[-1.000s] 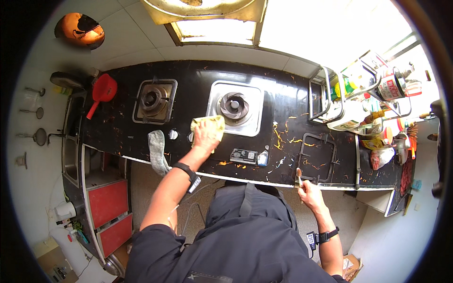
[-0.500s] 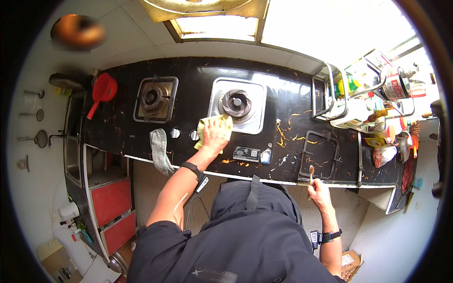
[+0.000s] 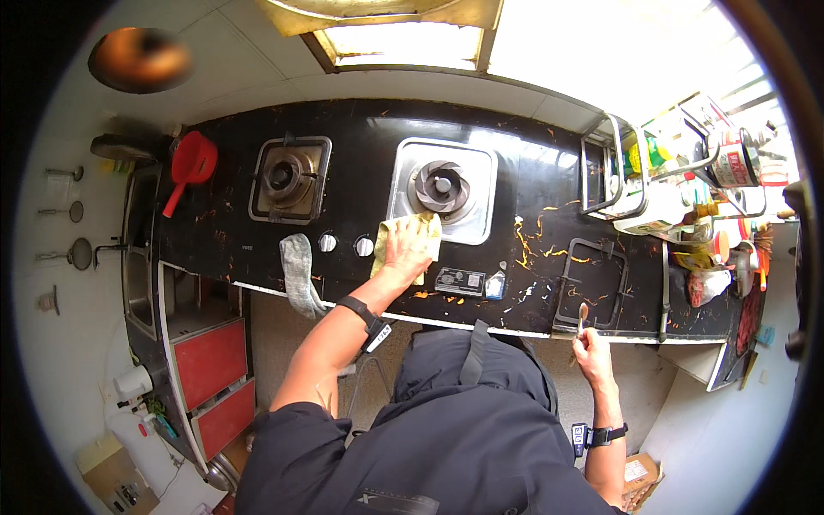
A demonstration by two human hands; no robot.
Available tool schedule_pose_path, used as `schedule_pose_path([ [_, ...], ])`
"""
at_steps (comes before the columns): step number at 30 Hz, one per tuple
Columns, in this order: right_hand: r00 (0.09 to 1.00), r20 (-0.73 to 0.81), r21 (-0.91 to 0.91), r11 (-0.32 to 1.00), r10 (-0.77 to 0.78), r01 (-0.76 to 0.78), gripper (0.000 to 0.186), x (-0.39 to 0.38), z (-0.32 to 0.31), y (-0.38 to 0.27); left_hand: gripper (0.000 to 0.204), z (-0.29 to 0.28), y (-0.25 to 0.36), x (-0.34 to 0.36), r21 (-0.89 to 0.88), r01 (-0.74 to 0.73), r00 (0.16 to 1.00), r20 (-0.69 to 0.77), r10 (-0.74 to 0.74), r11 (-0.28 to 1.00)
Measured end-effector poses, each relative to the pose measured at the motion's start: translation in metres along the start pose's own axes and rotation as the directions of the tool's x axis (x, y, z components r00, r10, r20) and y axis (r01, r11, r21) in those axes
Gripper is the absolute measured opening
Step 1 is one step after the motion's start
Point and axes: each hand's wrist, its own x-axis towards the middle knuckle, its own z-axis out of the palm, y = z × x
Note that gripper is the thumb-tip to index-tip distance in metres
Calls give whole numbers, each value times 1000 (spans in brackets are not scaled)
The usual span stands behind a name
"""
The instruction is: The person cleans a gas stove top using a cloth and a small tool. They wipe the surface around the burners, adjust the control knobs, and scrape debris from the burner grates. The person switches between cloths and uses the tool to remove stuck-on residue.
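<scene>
My left hand (image 3: 405, 257) lies with fingers spread on a yellow cloth (image 3: 429, 229), pressing it to the black countertop just below the right burner (image 3: 443, 184), beside a control knob (image 3: 364, 247). A grey cloth (image 3: 298, 269) hangs over the front edge to its left. My right hand (image 3: 590, 348) is closed on the handle of a small brown-headed tool (image 3: 583, 311), possibly a brush, held upright at the front edge by a square black pan support (image 3: 590, 249). A flat dark panel (image 3: 459, 281) lies between my hands. Orange and white marks speckle the countertop.
A red ladle (image 3: 192, 159) lies left of the left burner (image 3: 283, 176). A metal rack (image 3: 614, 163) with bottles and jars crowds the right end. A sink (image 3: 140, 275) is at the far left, above red drawers (image 3: 209, 366). A window (image 3: 584, 43) runs behind the counter.
My left hand and the yellow cloth have slid slightly right, uncovering the knob. My right hand has moved a little right with the tool. The whole view has shifted slightly.
</scene>
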Motion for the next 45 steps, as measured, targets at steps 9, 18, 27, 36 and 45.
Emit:
schedule_pose_path([
  [9,998,-52,19,999,36,-35,14,-7,-10,-2,33,1,-76,73,81,75,996,-59,-71,994],
  [18,979,-158,117,986,133,-115,12,-36,-13,10,45,-4,-50,4,-30,150,977,160,-144,988],
  [27,972,-181,134,983,148,-124,11,-49,-18,6,35,6,-96,100,26,24,1000,13,-24,999],
  [36,962,-212,116,982,174,-152,11,-77,-19,11,39,9,-110,128,-7,19,987,158,-17,1000],
  [45,960,-217,109,982,175,-154,10,-76,-10,3,36,9,-116,160,120,-17,987,162,-2,993],
])
